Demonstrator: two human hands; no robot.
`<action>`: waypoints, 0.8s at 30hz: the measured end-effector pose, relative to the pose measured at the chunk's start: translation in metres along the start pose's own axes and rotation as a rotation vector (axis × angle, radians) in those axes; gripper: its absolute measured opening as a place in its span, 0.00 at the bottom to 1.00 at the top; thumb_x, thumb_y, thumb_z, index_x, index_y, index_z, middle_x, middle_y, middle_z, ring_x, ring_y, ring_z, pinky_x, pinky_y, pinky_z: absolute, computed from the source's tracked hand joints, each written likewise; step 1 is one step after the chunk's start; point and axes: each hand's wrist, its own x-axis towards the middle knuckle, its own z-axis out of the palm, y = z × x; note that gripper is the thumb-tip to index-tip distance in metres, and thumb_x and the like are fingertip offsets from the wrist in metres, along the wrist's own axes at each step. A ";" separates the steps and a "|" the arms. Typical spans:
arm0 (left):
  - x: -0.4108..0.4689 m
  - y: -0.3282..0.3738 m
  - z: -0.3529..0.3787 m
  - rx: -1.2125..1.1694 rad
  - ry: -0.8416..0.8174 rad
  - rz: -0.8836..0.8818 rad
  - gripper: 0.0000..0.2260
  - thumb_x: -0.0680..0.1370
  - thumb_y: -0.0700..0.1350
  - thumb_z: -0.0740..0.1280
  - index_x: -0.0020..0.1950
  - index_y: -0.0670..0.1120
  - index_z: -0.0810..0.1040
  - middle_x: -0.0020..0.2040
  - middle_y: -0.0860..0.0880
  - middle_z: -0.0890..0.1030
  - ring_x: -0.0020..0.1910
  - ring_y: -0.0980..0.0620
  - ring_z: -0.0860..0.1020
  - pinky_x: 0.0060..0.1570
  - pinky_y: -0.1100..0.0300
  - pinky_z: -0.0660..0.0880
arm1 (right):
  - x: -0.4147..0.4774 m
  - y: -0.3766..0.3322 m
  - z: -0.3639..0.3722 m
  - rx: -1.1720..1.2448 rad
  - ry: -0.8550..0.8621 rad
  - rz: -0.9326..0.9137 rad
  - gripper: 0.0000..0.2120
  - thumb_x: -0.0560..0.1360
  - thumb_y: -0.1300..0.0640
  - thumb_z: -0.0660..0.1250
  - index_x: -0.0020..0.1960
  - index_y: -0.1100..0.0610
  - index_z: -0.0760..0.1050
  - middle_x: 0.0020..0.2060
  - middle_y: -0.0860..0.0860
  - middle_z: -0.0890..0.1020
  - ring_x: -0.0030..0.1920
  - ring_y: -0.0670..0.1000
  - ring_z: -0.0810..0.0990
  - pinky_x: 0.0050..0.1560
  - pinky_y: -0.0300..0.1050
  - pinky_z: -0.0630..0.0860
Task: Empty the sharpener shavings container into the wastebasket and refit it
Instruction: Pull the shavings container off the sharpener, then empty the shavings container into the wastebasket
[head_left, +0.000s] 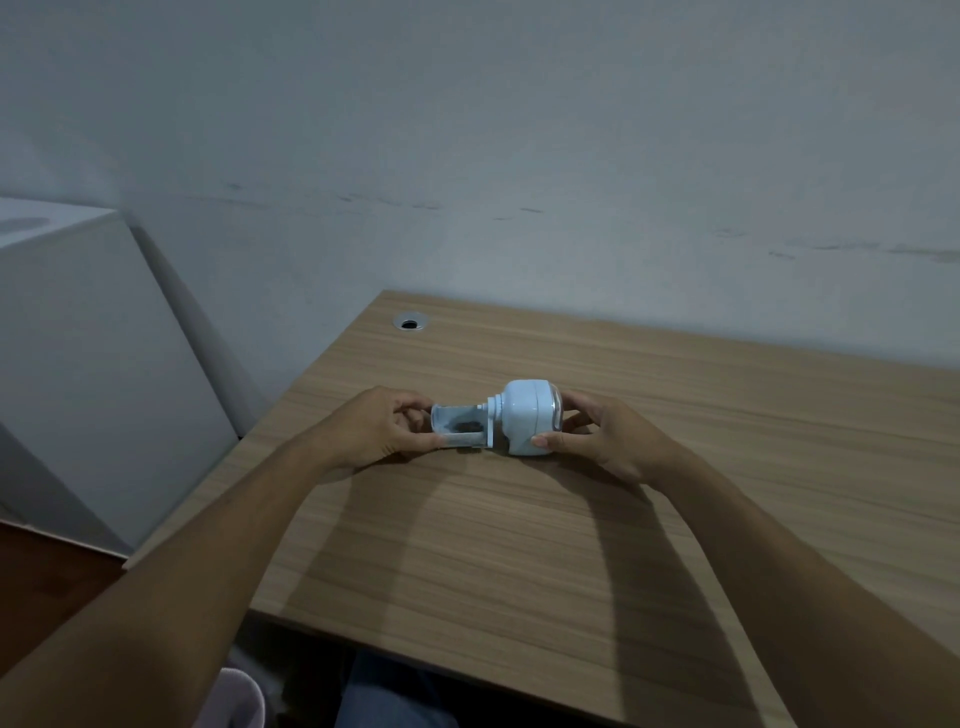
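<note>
A pale blue pencil sharpener (527, 415) rests on the wooden desk (519, 545). My right hand (597, 434) grips its rounded body from the right side. A clear shavings container (460, 425) with dark shavings inside sticks out from the sharpener's left side. My left hand (376, 428) pinches the container's left end between thumb and fingers. A pale rim, possibly the wastebasket (241, 696), shows at the bottom left below the desk edge, mostly hidden by my left forearm.
A cable grommet hole (410, 322) sits at the desk's far left corner. A white cabinet (78, 364) stands left of the desk. A grey wall runs behind. My legs show under the desk's near edge.
</note>
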 end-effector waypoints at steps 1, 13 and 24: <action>-0.002 -0.003 -0.004 0.004 0.008 -0.012 0.20 0.76 0.55 0.83 0.67 0.56 0.87 0.51 0.51 0.91 0.41 0.60 0.86 0.46 0.64 0.79 | 0.000 -0.001 0.000 -0.004 0.000 0.006 0.29 0.77 0.49 0.81 0.76 0.40 0.78 0.54 0.30 0.88 0.50 0.32 0.86 0.53 0.28 0.75; -0.054 -0.009 -0.064 0.034 0.169 -0.004 0.20 0.79 0.52 0.81 0.70 0.50 0.87 0.54 0.48 0.91 0.43 0.45 0.90 0.43 0.63 0.84 | 0.039 -0.085 -0.023 -0.218 -0.027 -0.039 0.53 0.63 0.26 0.76 0.83 0.46 0.70 0.76 0.46 0.77 0.76 0.50 0.75 0.72 0.49 0.72; -0.194 -0.025 -0.151 0.162 0.398 -0.134 0.20 0.79 0.52 0.80 0.70 0.50 0.86 0.54 0.49 0.90 0.38 0.51 0.88 0.41 0.64 0.83 | 0.085 -0.216 0.113 -0.051 -0.276 -0.307 0.38 0.71 0.35 0.82 0.77 0.45 0.77 0.67 0.45 0.86 0.66 0.44 0.85 0.74 0.54 0.80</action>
